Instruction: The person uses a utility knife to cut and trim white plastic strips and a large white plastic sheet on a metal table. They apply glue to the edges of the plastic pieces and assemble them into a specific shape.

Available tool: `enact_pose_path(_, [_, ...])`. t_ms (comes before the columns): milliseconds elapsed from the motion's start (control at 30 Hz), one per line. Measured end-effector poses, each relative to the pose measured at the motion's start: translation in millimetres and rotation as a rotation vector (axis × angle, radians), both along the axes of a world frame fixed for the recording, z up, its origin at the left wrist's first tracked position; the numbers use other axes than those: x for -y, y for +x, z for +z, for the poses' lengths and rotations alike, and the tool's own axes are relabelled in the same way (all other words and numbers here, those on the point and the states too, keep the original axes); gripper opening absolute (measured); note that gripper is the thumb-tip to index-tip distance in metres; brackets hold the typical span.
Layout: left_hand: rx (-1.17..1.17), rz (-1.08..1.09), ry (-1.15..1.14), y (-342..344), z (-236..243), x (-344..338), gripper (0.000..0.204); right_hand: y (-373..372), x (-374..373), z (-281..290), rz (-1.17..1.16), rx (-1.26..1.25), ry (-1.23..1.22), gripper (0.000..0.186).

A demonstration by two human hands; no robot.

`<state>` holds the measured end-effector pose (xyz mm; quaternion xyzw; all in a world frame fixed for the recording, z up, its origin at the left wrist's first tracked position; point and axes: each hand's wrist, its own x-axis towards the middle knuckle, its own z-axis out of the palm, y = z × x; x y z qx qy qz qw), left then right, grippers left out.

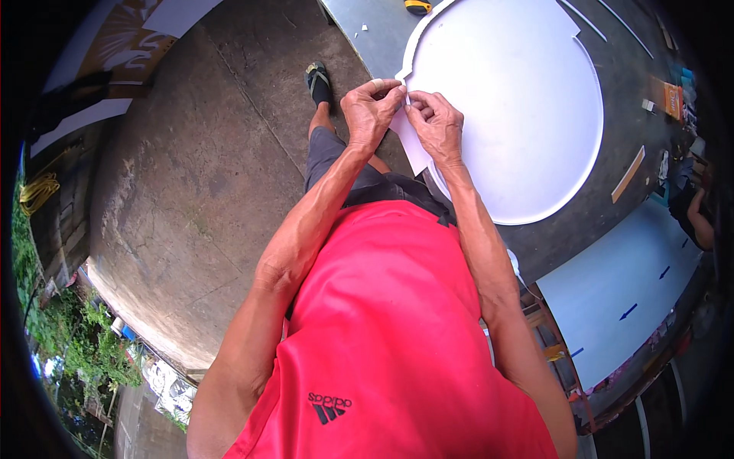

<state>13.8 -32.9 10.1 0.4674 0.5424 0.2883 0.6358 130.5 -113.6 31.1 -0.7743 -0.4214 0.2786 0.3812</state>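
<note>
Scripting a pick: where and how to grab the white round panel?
Probably the rim along the right arc of the white round panel, coming from the right. That edge looks raised and is bordered by dark tabletop, while the left grip and right grip crowd the panel's left edge.

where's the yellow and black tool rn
At the head view's top edge, just right of centre, the yellow and black tool lies on the grey table, just left of the white panel.
</note>
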Motion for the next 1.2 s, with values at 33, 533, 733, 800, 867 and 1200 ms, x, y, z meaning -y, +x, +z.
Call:
enact_pose_path(33, [0.001,-0.002,0.003,-0.1,-0.9,-0.1,0.022,0.6,0.0,0.0,0.003,0.006,-0.003,0.024])
enact_pose_path(533, [-0.02,-0.015,0.003,-1.3,-4.0,-0.3,0.024,1.3,-1.6,1.5,0.012,0.005,-0.019,0.022])
enact_pose_path(733, [-0.021,-0.021,0.001,-1.1,-3.0,-0.7,0.024,1.8,-2.2,1.9,0.013,0.005,-0.025,0.021])
enact_pose_path(800, [-0.017,-0.021,0.003,-1.1,-2.7,-0.7,0.024,1.9,-2.2,1.9,0.013,0.007,-0.024,0.021])
enact_pose_path(867, [-0.012,-0.019,0.006,-1.4,-3.3,-0.9,0.024,1.8,-2.6,2.2,0.013,0.007,-0.024,0.021])
enact_pose_path(1200, [-0.017,-0.02,0.008,-0.2,-0.7,-1.9,0.024,4.4,-4.0,5.6,0.025,-0.024,-0.03,0.02])
